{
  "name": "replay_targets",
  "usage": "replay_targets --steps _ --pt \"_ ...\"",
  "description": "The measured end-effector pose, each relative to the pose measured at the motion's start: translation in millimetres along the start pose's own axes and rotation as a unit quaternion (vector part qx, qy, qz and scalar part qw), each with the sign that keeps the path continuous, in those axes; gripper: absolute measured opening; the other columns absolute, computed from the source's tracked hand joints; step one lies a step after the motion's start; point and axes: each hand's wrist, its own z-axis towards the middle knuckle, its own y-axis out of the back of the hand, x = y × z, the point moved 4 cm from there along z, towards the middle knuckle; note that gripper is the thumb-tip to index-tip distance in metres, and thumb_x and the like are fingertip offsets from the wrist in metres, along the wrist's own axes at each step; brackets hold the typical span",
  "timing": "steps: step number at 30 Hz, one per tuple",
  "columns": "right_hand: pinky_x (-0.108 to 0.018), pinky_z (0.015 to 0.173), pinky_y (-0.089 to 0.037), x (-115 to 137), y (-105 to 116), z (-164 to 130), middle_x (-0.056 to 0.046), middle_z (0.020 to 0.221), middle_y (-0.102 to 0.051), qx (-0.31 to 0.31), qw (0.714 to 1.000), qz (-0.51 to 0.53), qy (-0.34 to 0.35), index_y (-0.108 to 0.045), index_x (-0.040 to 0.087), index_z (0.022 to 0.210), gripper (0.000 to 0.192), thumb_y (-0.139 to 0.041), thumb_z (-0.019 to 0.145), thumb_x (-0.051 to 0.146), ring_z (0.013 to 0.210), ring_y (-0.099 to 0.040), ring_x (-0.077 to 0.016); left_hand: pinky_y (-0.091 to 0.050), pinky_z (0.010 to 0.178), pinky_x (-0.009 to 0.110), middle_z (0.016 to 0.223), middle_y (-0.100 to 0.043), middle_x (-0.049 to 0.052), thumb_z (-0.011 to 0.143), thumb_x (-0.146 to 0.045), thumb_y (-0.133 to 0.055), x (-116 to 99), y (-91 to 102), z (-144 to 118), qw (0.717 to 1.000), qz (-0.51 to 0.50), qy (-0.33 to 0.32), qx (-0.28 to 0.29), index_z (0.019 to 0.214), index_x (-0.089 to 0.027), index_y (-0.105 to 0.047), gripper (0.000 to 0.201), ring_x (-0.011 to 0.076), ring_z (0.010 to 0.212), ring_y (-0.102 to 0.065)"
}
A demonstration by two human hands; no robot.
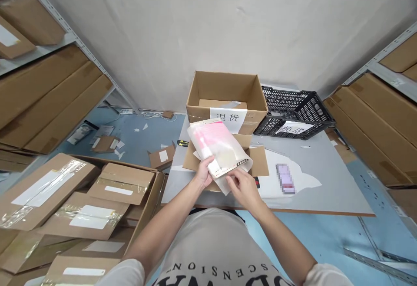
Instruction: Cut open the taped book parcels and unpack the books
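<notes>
Head view, both hands working at the near edge of the worktop (325, 177).

Left hand (204, 171): closed on the left near edge of a flat clear plastic packet (219, 147), thumb on top, fingers under. Packet has pink and white contents and a small dark printed strip at its near right corner. It's held tilted, off the surface, above a small opened cardboard box (259, 160) that sits at the near edge, flaps spread out.

Right hand (243, 186): fingers pinched at the packet's near corner, touching the plastic flap there. Can't tell how firm the grip is; fingertips are partly hidden by the packet.

A thin white sheet sticks out under the packet, between it and the small box.

Far edge of the worktop: a bigger open cardboard box (224, 93) with a white paper label with printed characters on its front wall. Just beside it, toward the far right corner, a black plastic crate (293, 108), tipped on its side, also carrying a white label.

Right of the small box: a small blurred purple item (286, 178) lying on a white sheet on the worktop, well apart from the hands.

Off the worktop, left: large carton full of flat brown parcels (81, 208) with white labels and tape. Metal shelves with long cartons both sides. Scraps on the blue floor.
</notes>
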Motion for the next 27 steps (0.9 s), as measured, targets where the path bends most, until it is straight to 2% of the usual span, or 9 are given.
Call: replay_targets --steps 2,4,7,9,12,15,18,21,27 --pt "-0.028 0.051 -0.044 -15.1 -17.2 6.2 -0.003 0.067 -0.061 0.021 0.98 0.147 -0.133 -0.061 0.019 0.079 0.025 -0.054 0.083 0.043 0.054 -0.054 -0.015 -0.048 0.091 0.041 0.091 -0.071 0.01 0.07 -0.027 -0.066 2.4 -5.3 -0.1 0.999 -0.008 -0.048 -0.005 0.097 -0.01 -0.065 0.032 0.0261 0.091 -0.066" --pt "-0.026 0.05 -0.045 -25.1 -33.7 11.7 -0.001 0.07 -0.063 0.024 0.915 0.337 -0.219 -0.059 0.021 0.09 0.029 -0.057 0.08 0.048 0.055 -0.056 -0.0143 -0.047 0.092 0.041 0.097 -0.07 0.01 0.069 -0.028 -0.07 5.0 -10.4 -0.6 0.994 -0.007 -0.107 -0.013 0.099 -0.011 -0.064 0.035 0.0264 0.095 -0.065" --pt "-0.029 0.063 -0.052 -26.0 -48.0 20.0 -0.003 0.094 -0.067 -0.022 0.817 0.52 -0.248 -0.053 0.025 0.107 0.039 -0.064 0.076 0.046 0.076 -0.063 -0.0164 -0.044 0.095 0.041 0.109 -0.067 0.009 0.065 -0.029 -0.076 6.6 -19.5 -4.0 0.983 0.006 -0.182 -0.008 0.108 -0.016 -0.061 0.047 0.0273 0.107 -0.06" --pt "-0.031 0.071 -0.053 -24.6 -48.1 25.2 -0.004 0.105 -0.066 -0.068 0.795 0.553 -0.242 -0.053 0.025 0.11 0.043 -0.067 0.073 0.042 0.088 -0.064 -0.0185 -0.041 0.099 0.04 0.117 -0.063 0.009 0.06 -0.03 -0.079 2.0 -26.2 -8.6 0.979 0.024 -0.201 0.021 0.115 -0.019 -0.058 0.059 0.0279 0.115 -0.054" --pt "-0.032 0.078 -0.053 -27.5 -32.0 34.5 -0.003 0.114 -0.065 -0.124 0.794 0.556 -0.21 -0.055 0.026 0.112 0.043 -0.067 0.073 0.041 0.098 -0.062 -0.0197 -0.037 0.102 0.043 0.127 -0.057 0.01 0.053 -0.051 -0.079 -17.9 -33.5 -19.9 0.974 0.031 -0.183 0.127 0.122 -0.021 -0.054 0.08 0.0317 0.124 -0.044" --pt "-0.032 0.08 -0.053 -37.9 -4.5 46.5 -0.002 0.115 -0.065 -0.113 0.809 0.546 -0.187 -0.056 0.027 0.117 0.047 -0.066 0.074 0.042 0.099 -0.063 -0.0199 -0.034 0.102 0.049 0.134 -0.05 0.012 0.055 -0.081 -0.055 -45.4 -27.1 -31.0 0.97 0.0 -0.118 0.213 0.129 -0.021 -0.048 0.096 0.0351 0.131 -0.034" --pt "-0.033 0.082 -0.053 -51.2 22.5 59.1 -0.002 0.118 -0.065 -0.081 0.832 0.52 -0.174 -0.057 0.027 0.121 0.052 -0.067 0.073 0.045 0.102 -0.062 -0.0208 -0.034 0.1 0.052 0.133 -0.051 0.012 0.056 -0.091 -0.035 -69.4 -5.2 -34.0 0.974 -0.027 -0.067 0.215 0.131 -0.021 -0.047 0.103 0.038 0.132 -0.03" --pt "-0.034 0.086 -0.052 -62.8 43.9 71.2 -0.002 0.123 -0.062 -0.074 0.855 0.487 -0.16 -0.058 0.027 0.121 0.054 -0.068 0.072 0.048 0.109 -0.059 -0.0219 -0.036 0.098 0.052 0.127 -0.055 0.016 0.049 -0.094 -0.034 -81.9 18.1 -30.9 0.976 -0.024 -0.007 0.218 0.128 -0.015 -0.048 0.113 0.0401 0.128 -0.036" --pt "-0.034 0.089 -0.049 -69.6 64.5 100.2 -0.004 0.125 -0.061 0.017 0.882 0.451 -0.133 -0.062 0.027 0.117 0.053 -0.069 0.071 0.051 0.114 -0.056 -0.0231 -0.042 0.096 0.041 0.106 -0.067 0.016 0.068 -0.072 -0.055 -83.0 43.7 -18.9 0.978 0.07 0.086 0.175 0.117 -0.009 -0.055 0.08 0.0308 0.113 -0.055"
